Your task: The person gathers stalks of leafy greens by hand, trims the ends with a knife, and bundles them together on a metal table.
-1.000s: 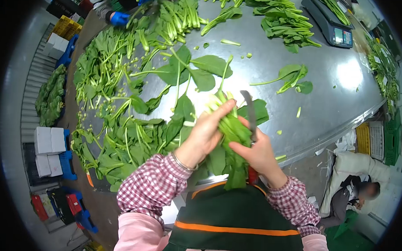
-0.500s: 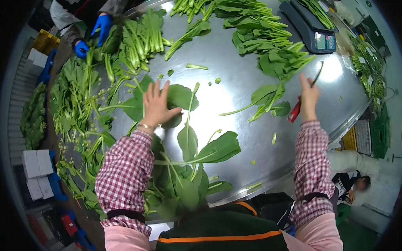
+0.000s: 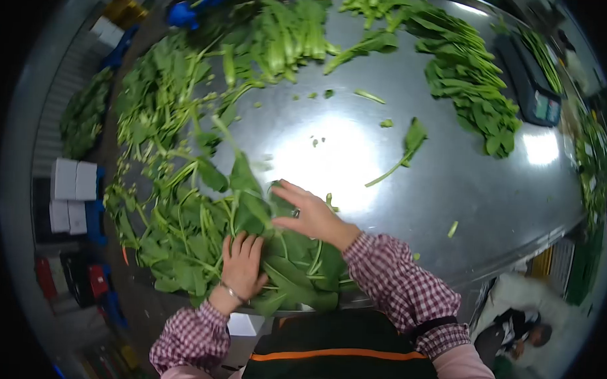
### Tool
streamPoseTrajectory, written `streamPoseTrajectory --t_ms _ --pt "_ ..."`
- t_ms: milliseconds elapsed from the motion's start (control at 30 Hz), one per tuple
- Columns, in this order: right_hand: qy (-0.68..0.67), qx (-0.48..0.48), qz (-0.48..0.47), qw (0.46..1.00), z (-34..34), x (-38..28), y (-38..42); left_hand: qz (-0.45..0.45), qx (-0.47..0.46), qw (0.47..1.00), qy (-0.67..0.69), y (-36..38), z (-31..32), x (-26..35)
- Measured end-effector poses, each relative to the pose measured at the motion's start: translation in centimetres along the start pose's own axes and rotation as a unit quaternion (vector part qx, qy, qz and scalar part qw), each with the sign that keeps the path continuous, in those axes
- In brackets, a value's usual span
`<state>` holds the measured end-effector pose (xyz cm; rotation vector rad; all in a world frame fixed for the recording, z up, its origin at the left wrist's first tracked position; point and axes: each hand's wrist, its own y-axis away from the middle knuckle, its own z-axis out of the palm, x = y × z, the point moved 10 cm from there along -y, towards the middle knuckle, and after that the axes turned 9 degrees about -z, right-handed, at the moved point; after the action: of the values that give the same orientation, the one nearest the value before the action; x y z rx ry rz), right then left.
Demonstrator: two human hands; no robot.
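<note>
A heap of loose leafy greens (image 3: 180,269) covers the near left of the metal table. On its front part lies my left hand (image 3: 242,271), fingers extended over the leaves and gripping nothing. My right hand (image 3: 312,216) reaches in from the right, thumb and fingers apart, against leaves at the heap's edge. Just beyond both hands, a leafy stalk (image 3: 244,174) stands out of the pile, slightly blurred. One separate leafy stalk (image 3: 408,150) rests on the bare metal (image 3: 410,200) to the right.
Bunched greens (image 3: 289,38) line the far side, with another row (image 3: 468,81) at the far right. Beside that row is a scale (image 3: 537,91) bearing greens. A co-worker's blue-gloved hand (image 3: 182,15) is at the far left. White boxes (image 3: 73,181) stand left of the table.
My right hand has swung left to the heap, and the red-handled knife it held is no longer in it. My left hand has come nearer; loose leaves from mid-table now lie in the heap.
</note>
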<state>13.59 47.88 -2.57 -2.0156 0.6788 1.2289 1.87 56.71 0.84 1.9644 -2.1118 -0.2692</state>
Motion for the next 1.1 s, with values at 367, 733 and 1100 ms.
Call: streamPoseTrajectory --t_ms 367,733,1100 --pt "0.21 0.336 0.325 0.859 -20.5 6.8 24.0 0.004 0.027 0.999 0.024 2.1 10.4 1.9" --pt "-0.246 0.201 0.431 0.844 6.1 -3.0 12.3 -0.319 -0.213 0.904 -0.19 4.8 7.9 -38.5" --pt "-0.025 0.028 0.482 0.875 5.3 -2.8 17.4 0.012 0.178 0.933 0.312 -29.7 -6.7 -12.7"
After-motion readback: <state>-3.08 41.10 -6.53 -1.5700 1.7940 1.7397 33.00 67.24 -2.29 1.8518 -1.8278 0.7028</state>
